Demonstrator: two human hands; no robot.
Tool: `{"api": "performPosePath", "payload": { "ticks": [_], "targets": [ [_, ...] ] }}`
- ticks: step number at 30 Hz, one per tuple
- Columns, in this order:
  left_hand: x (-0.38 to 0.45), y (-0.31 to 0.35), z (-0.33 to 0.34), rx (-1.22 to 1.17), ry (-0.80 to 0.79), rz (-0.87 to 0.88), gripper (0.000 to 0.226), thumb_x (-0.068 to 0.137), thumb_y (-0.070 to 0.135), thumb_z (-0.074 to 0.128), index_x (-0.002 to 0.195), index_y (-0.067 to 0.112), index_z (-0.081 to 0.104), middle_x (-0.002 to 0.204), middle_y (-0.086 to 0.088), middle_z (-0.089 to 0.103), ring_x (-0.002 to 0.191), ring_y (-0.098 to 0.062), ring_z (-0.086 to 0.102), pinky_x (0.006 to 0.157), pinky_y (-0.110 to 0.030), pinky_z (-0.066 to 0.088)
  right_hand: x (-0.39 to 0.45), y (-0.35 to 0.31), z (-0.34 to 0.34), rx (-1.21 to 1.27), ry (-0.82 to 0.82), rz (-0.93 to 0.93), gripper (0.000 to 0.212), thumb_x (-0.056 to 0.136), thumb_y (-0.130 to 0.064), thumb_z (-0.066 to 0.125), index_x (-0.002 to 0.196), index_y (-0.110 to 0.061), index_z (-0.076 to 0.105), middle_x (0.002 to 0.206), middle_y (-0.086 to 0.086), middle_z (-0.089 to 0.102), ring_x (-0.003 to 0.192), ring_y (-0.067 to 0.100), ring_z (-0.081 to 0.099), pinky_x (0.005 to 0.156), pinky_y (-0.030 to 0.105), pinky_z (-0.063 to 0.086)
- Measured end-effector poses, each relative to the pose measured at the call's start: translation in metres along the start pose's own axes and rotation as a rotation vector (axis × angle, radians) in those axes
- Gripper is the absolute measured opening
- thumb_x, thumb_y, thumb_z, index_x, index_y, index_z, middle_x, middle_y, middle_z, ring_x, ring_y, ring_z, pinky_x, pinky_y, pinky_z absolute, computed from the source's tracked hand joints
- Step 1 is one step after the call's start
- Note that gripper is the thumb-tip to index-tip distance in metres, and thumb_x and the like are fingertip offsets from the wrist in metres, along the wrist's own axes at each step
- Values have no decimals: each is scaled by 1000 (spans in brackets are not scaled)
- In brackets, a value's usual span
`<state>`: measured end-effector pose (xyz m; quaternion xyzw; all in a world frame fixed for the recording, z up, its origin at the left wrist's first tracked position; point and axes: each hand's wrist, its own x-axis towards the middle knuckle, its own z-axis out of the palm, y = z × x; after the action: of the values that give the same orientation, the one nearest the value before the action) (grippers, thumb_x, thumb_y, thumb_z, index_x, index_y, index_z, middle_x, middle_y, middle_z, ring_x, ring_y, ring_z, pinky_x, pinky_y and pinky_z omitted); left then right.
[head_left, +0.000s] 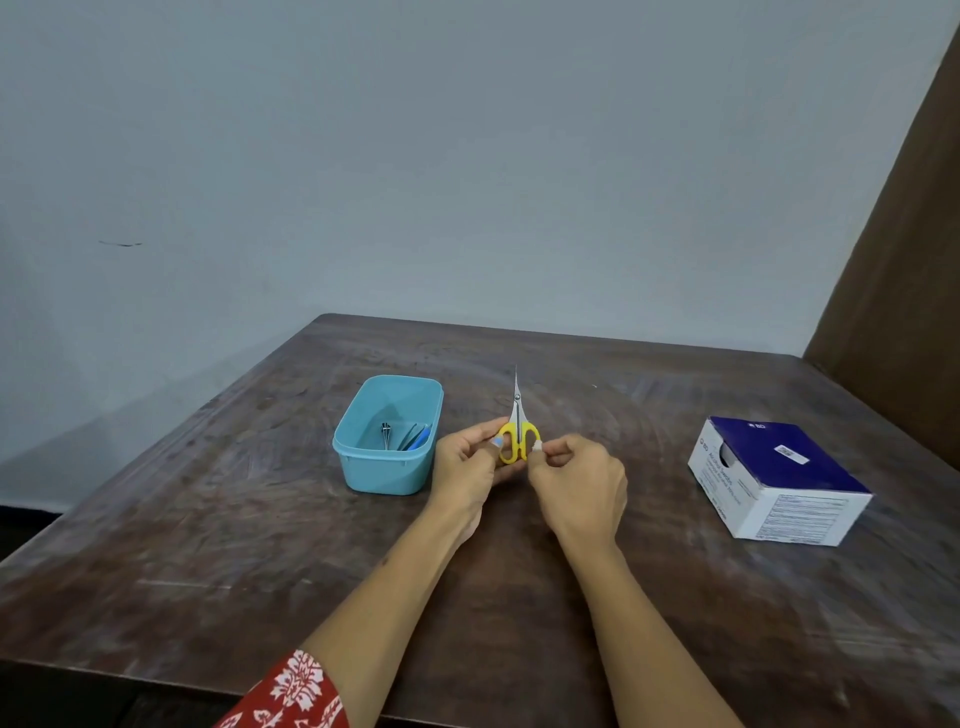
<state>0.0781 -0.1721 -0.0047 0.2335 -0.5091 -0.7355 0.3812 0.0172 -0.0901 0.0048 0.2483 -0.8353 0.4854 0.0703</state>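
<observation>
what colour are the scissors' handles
Yellow; the scissors show best in the head view, held by the left hand.

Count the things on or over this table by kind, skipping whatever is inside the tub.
Scissors: 1, yellow-handled, held in the left hand
White pad: 1, pinched by the right hand
Tub: 1, light blue
Box: 1, blue and white
Total: 4

Dark brown wooden surface (260, 545), scuffed and streaked pale. Left of centre: a light blue plastic tub (387, 480), open-topped, small tools (410, 437) inside. Toward the right edge, well apart from the tub: a blue-and-white cardboard box (779, 467), its printed side facing the near edge
</observation>
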Motion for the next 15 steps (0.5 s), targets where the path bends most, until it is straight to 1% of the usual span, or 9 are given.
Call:
{"api": "performPosePath", "payload": {
  "ticks": [2,4,7,8,11,12,13,15],
  "targets": [
    [0,1,0,-3,-7,-7,24,89,-6,52,109,-1,64,97,-15,70,86,-21,68,68,-26,59,-2,-2,0,39,58,-74,7,76,-28,68,75,-22,70,69,-4,70,72,19,65,77,38,51],
    [-1,1,1,0,-35,-26,23,88,-6,55,108,-1,65,95,-14,71,82,-18,68,64,-25,58,-2,-2,1,51,107,-213,4,77,-19,70,81,-19,72,74,-1,71,75,20,64,78,37,47],
    [-2,3,2,8,-57,-46,24,87,-4,56,109,-3,65,93,-14,70,79,-16,68,61,-24,57,-2,0,3,-25,65,-347,10,81,-14,68,88,-17,74,84,2,71,81,23,61,78,36,40],
    [-1,3,2,11,-53,-49,25,88,-4,55,111,-3,64,94,-16,69,81,-19,67,63,-25,57,-1,0,4,-35,50,-359,9,80,-13,68,87,-17,74,84,2,71,81,24,61,78,37,40],
    [0,3,1,19,-28,-73,29,90,-7,48,115,-4,61,105,-21,67,96,-31,66,77,-34,57,-2,0,4,-50,-2,-338,4,76,-19,70,78,-16,72,76,0,70,77,21,61,77,38,44],
    [0,4,1,23,-25,-79,30,90,-8,47,115,-3,61,107,-22,67,99,-32,66,80,-35,56,-2,0,4,-48,-12,-332,5,74,-20,71,75,-15,72,73,0,69,75,21,61,77,38,46],
    [0,4,1,26,-27,-80,29,90,-8,46,115,-3,62,106,-21,68,97,-31,66,80,-35,57,-2,0,4,-39,-11,-327,5,74,-20,71,74,-15,72,72,0,69,74,21,61,75,39,47],
    [-1,4,1,21,-47,-72,26,90,-7,47,110,-1,64,97,-18,70,86,-22,69,71,-29,59,-2,1,4,-28,24,-331,4,76,-18,70,78,-16,73,74,1,70,74,22,60,74,38,47]
  ]
}}
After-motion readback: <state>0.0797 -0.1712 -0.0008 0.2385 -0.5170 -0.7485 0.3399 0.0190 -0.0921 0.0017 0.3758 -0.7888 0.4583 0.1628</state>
